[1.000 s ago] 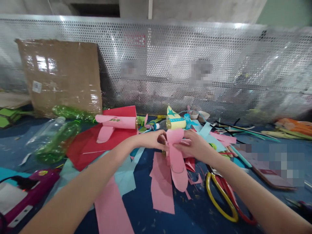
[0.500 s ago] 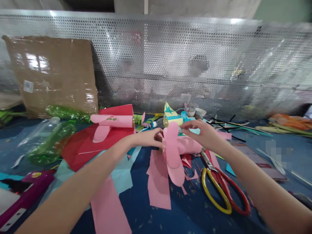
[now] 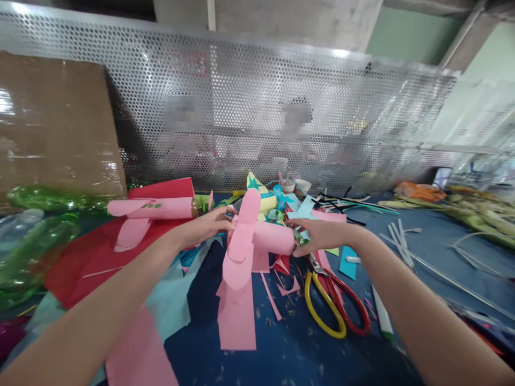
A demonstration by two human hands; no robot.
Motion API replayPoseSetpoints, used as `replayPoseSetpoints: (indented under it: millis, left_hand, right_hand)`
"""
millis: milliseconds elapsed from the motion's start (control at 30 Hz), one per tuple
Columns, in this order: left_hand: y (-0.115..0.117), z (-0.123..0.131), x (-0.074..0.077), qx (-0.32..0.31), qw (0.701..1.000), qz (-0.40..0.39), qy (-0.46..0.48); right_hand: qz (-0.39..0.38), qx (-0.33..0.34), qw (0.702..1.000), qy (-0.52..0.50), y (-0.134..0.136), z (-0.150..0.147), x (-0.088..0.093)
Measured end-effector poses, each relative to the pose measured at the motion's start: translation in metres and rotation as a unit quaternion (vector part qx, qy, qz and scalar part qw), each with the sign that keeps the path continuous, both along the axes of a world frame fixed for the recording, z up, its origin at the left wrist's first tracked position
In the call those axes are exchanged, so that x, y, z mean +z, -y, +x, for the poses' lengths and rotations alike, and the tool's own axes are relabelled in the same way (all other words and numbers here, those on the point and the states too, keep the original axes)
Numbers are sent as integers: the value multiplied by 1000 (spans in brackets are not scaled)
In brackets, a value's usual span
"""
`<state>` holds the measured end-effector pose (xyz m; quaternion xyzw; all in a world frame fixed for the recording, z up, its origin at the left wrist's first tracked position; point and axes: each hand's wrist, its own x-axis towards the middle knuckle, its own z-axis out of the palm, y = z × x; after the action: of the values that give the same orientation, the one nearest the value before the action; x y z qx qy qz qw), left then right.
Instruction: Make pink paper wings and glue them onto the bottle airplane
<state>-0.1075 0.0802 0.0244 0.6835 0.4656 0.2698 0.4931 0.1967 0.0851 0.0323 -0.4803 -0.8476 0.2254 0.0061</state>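
Observation:
A pink paper-covered bottle plane (image 3: 274,237) lies in the middle, with a long rounded pink wing piece (image 3: 241,241) across its left part. My right hand (image 3: 316,236) curls its fingers round the bottle's bare right end. At the other end, my left hand (image 3: 213,222) has bent fingers against the plane's left side, partly hidden behind the wing. Under the wing is a pink paper strip (image 3: 237,321). Scissors with one yellow and one red handle (image 3: 325,305) lie just below my right hand.
A second pink plane (image 3: 173,208) rests on red paper (image 3: 88,257) at the left, near green bottles (image 3: 36,257). Behind them stand cardboard (image 3: 56,128) and a perforated metal panel (image 3: 249,96). Thin strips (image 3: 398,244) and a white marker (image 3: 382,313) lie at the right.
The view has turned right. My right hand has moved from above the plane to its right end and closed round it. The plane's body now shows more fully.

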Motion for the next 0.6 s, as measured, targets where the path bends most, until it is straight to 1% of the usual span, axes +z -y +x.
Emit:
replayPoseSetpoints:
  millis: [133,267,433,500,600]
  left_hand:
    - [-1,-4,4,-27,999,14,-11]
    - [-3,-7,10,-43,998,41,-25]
    - [-1,-12,17,-80,994,50,-64]
    - [0,-13,19,-81,992,53,-86]
    - [0,-13,18,-63,991,63,-97]
  right_hand:
    - [-32,0,998,47,3,-10,1]
    - [-25,-19,997,67,4,-13,3]
    - [-5,-30,997,75,6,-13,6]
    - [-3,-27,997,74,5,-13,6]
    - [-1,-21,997,72,4,-13,5]
